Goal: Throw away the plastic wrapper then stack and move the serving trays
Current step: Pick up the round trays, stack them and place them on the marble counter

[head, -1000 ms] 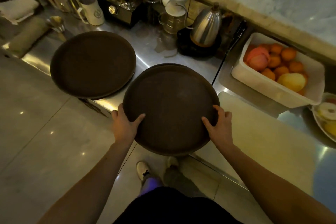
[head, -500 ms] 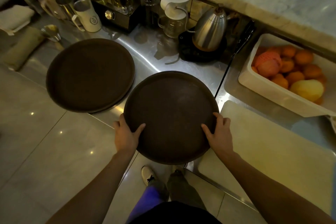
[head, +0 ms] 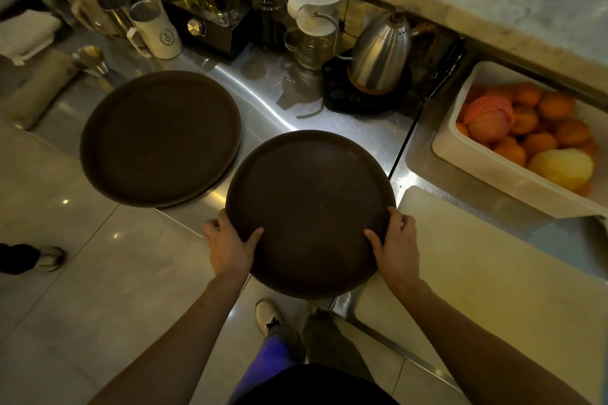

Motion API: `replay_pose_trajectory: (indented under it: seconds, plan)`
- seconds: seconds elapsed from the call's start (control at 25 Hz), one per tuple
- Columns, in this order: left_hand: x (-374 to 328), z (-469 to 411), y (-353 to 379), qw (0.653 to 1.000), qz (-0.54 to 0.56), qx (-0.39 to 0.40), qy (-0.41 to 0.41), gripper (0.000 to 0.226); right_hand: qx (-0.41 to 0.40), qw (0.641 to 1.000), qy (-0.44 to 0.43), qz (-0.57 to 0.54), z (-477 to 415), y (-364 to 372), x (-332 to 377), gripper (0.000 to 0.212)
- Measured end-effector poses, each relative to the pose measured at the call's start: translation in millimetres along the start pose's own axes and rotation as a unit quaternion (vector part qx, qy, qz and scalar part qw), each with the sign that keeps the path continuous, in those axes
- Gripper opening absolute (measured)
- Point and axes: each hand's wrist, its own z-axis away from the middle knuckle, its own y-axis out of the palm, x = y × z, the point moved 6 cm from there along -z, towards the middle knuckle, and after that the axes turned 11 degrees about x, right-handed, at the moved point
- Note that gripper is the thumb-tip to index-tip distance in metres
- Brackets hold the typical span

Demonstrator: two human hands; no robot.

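Observation:
A round dark brown serving tray (head: 309, 207) juts over the front edge of the steel counter. My left hand (head: 228, 245) grips its near left rim, thumb on top. My right hand (head: 396, 243) grips its near right rim the same way. To its left, a second brown tray stack (head: 161, 138) lies flat on the counter, apart from the held tray, with another rim showing beneath its lower right edge. No plastic wrapper is in view.
A steel kettle (head: 378, 56) on a black base, a white dripper on a glass server (head: 316, 16) and pitchers (head: 154, 29) stand behind the trays. At right sit a white bin of oranges (head: 526, 135) and a pale cutting board (head: 477, 273). Someone's shoe (head: 49, 258) shows on the floor at left.
The whole view has shifted a little: the counter and both trays sit lower in the frame. My hands keep the same grip on the near tray. A shoe has appeared at left.

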Motion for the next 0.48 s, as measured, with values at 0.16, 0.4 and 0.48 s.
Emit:
replay_pose_trajectory:
  seconds: [0.16, 0.4, 0.48]
  plan:
    - [-2.3, -1.8, 3.1, 1.0, -0.013, -0.004, -0.009, 0.084, 0.004, 1.0, 0.012, 0.011, -4.0, -1.1, -4.4, 0.067]
    - [-5.1, -2.3, 4.3, 0.999, -0.048, -0.008, -0.02, 0.087, 0.017, 0.999, -0.011, 0.049, -6.4, -11.1, 0.9, 0.068]
    - [-10.1, 2.6, 4.9, 0.998, -0.058, -0.01, -0.013, 0.088, 0.007, 0.999, -0.023, 0.049, -5.1, -18.4, 2.4, 0.061]
